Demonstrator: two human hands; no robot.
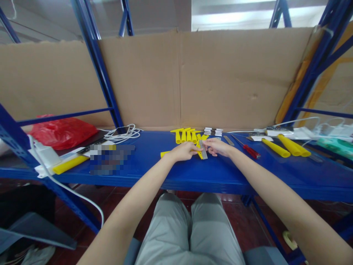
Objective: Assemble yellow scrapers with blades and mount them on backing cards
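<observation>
My left hand (183,151) is closed, its fingertips pinching a yellow plastic piece (199,154) over the blue shelf. Close beside it, my right hand (218,147) is closed on a flat grey metal strip (204,151), which slants down against the yellow piece. The fingers partly cover where the two meet. Several yellow T-shaped pieces (185,136) stand in a row just behind my hands. Another yellow tube (164,154) shows partly behind my left wrist. A second flat metal strip (228,140) lies right of my right hand.
A red-handled screwdriver (250,150) and yellow tubes (276,148) lie to the right. Black-and-white strips (213,131) sit near the cardboard wall (220,81). At left are a red plastic bag (63,131), coiled white cable (124,134), and another yellow tube (71,164). Blue posts (102,66) frame the shelf.
</observation>
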